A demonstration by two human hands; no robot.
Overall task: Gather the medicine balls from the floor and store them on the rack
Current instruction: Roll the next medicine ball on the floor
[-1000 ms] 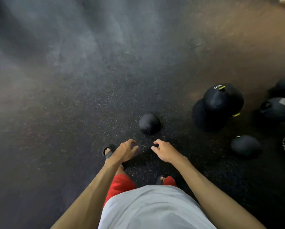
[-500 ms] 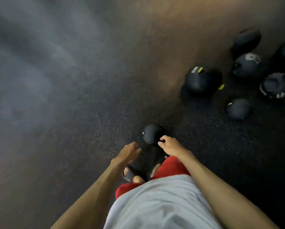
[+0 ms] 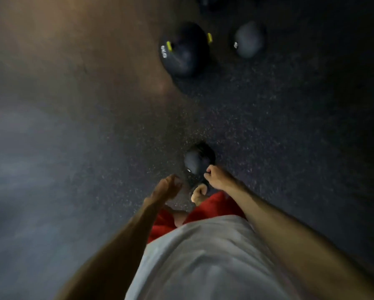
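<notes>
Closed in on small medicine ball (image 3: 200, 158): right hand (image 3: 217, 177) fingers (image 3: 208, 170) curled against it, grasp unclear; left hand (image 3: 167, 187) released nearby; lift pending.

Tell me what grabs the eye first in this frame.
The small black medicine ball sits mid-frame on the speckled floor. The right hand is curled at its near edge and the left hand is open just left of it; blur hides whether the right hand grips it. Farther up lie a large black ball with yellow-green tags and, to its right, a greyer ball.
</notes>
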